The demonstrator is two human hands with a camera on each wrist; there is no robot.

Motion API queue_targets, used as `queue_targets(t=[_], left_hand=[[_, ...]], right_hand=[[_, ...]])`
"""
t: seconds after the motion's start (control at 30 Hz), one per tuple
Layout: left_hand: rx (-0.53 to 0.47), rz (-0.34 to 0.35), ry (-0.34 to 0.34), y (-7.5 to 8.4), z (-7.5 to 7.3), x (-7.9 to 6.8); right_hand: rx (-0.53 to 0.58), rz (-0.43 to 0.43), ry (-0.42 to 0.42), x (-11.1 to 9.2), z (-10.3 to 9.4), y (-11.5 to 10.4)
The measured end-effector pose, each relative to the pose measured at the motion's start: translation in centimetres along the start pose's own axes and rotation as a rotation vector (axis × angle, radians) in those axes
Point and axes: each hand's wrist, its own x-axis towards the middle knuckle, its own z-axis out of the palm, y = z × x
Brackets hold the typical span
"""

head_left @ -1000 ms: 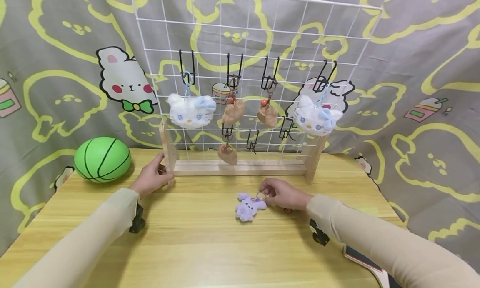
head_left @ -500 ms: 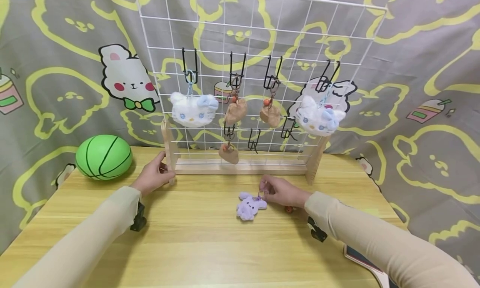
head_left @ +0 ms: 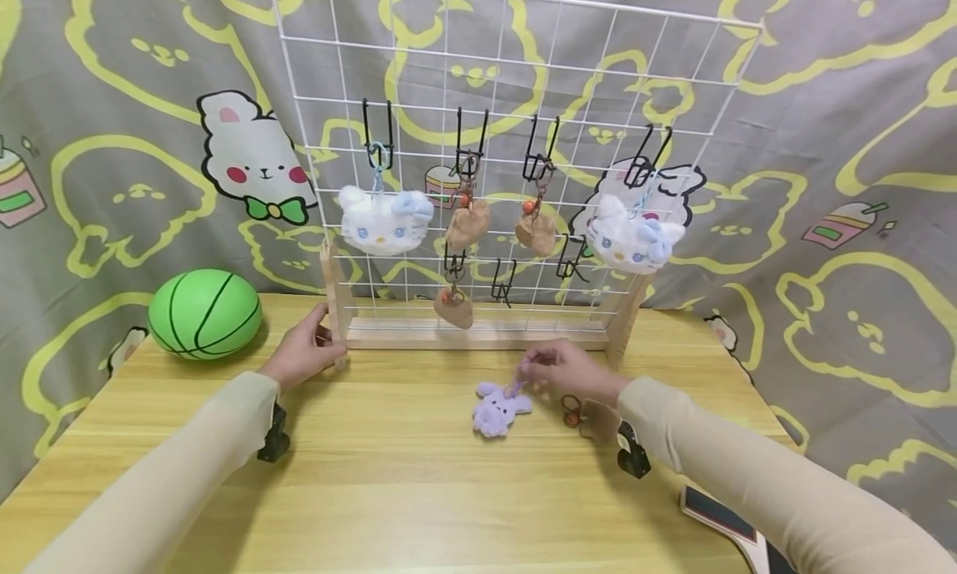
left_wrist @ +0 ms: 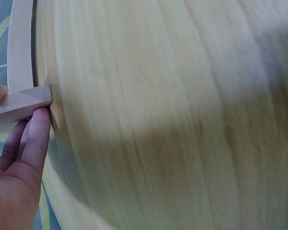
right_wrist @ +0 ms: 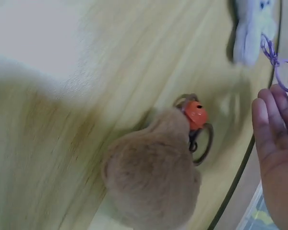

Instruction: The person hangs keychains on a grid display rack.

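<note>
In the head view my right hand (head_left: pixel 566 368) pinches the purple ring (right_wrist: pixel 284 76) of a purple plush bunny keychain (head_left: pixel 493 413). The bunny is at the table's middle, seemingly still on the wood. Just beneath my right wrist lies a brown plush keychain (right_wrist: pixel 151 172) with an orange bell (right_wrist: pixel 197 115), partly covered in the head view. My left hand (head_left: pixel 302 354) grips the left wooden foot (left_wrist: pixel 24 103) of the wire grid rack (head_left: pixel 478 335), thumb on one side and fingers on the other.
Two white cat-face plushes (head_left: pixel 385 223) and several brown plush keychains (head_left: pixel 535 230) hang from black hooks; some lower hooks (head_left: pixel 503 285) bear nothing. A green ball (head_left: pixel 205 314) sits at left. A dark-faced, pale-framed object (head_left: pixel 721 514) lies at front right.
My right hand has shifted slightly up and away, drawing the ring up from the bunny. More of the brown keychain beneath my wrist shows. My left hand stays put.
</note>
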Motion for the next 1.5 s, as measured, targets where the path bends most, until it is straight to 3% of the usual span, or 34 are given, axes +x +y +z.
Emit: queue_targets(t=[0.23,0.4,0.63,1.03,1.33,1.5], left_hand=[[0.011,0.0,0.004,-0.2,0.0,0.0],[0.022,0.0,0.008,-0.4,-0.1,-0.1],[0.012,0.001,0.004,0.1,-0.2,-0.2],[0.005,-0.005,0.0,0.0,0.0,-0.3],[0.027,0.003,0.022,0.0,-0.1,-0.2],[0.04,-0.003,0.029,0.1,0.1,-0.2]], right_hand=[[0.251,0.037,-0.006,-0.4,-0.7,-0.8],[0.311,0.008,0.029,-0.3,-1.2,-1.7],[0.304,-0.013,0.12,0.0,-2.6,-3.9],[0.241,-0.053,0.174,1.3,-3.8,-7.1],[0.223,-0.095,0.22,3.1,-3.3,-7.1],[0.239,-0.078,0.211,3.6,-2.8,-6.8]])
